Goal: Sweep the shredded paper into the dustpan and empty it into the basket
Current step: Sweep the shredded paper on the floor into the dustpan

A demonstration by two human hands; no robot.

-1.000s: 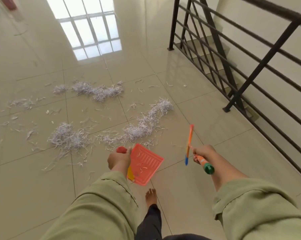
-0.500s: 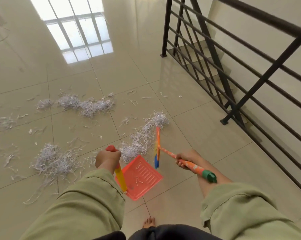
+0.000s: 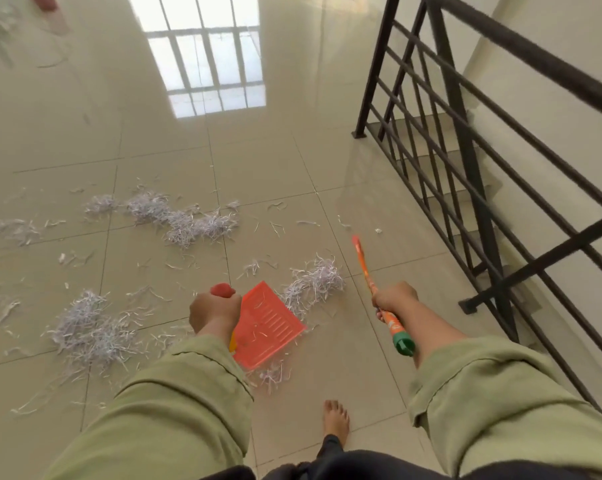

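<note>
Your left hand grips dustpan handle, pan low over floor beside shredded paper; right hand grips broom stick, near railing.

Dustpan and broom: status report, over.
Left hand grips dustpan handle; right hand grips broom. Shredded paper beside pan. Railing close right.

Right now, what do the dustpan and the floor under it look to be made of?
Dustpan: apparently moulded plastic, translucent orange-red, with raised ribs across the tray. Floor: likely glazed ceramic or porcelain tile, beige and glossy; it mirrors a barred window and shows thin grout lines.
</note>
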